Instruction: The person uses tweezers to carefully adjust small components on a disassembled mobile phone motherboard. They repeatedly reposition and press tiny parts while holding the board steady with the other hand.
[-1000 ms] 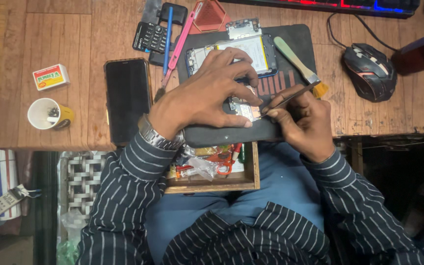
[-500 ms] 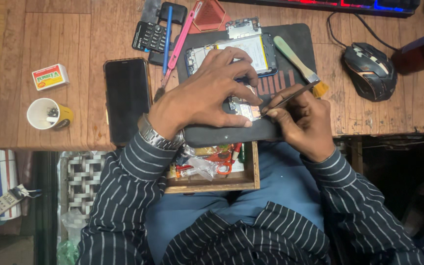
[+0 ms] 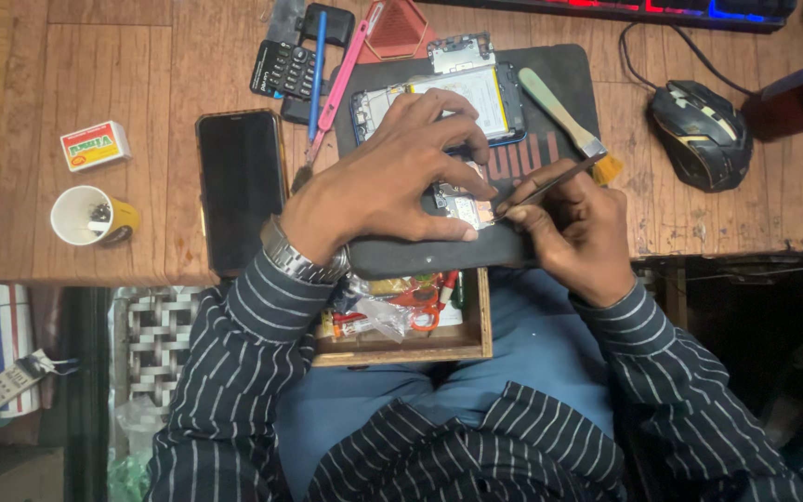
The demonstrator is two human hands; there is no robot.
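On the wooden counter lies a dark work mat bearing an opened phone. The left hand presses fingers down on a small circuit board; the right hand pinches thin tweezers, tips touching the board.

Desk also has 1 black phone, black mouse, paper cup, small box, calculator, brush.
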